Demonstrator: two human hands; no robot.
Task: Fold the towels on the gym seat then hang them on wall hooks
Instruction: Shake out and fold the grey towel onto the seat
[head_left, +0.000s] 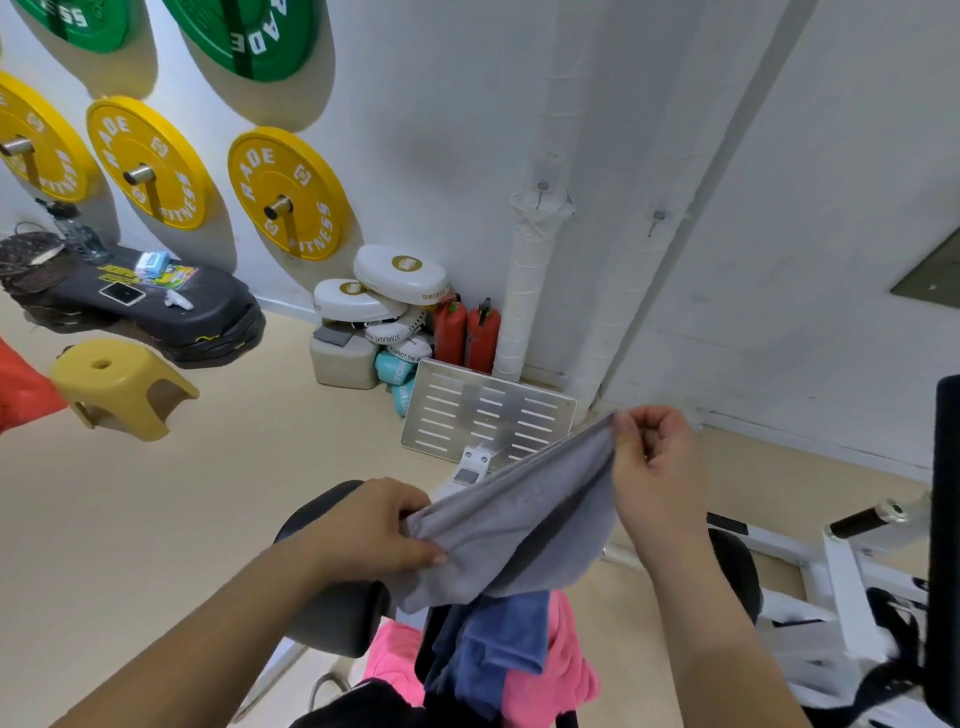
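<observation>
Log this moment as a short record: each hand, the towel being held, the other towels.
left grip: holds the grey towel's lower end
right grip: pinches its raised upper corner
grey towel: stretched between both grips, sagging, not yet folded
blue towel: crumpled below the grey one
pink towel: crumpled beside and under the blue
black seat pad: beneath the left grip

White walls (441, 130) meeting in a corner at 12 o'clock, w/ two wrapped white pipes (535, 260) running down it. Yellow wt plates (291, 192) on wall pegs at 10, green plates (249, 36) above at 11. Beige floor (208, 493). Stacked black step boards (171, 317) and yellow plastic stool (119, 384) at 9. White boxing pads (400, 275), two red extinguishers (467, 332), slotted metal plate (488, 410) near corner base. White machine frame (841, 566) at 4.
</observation>
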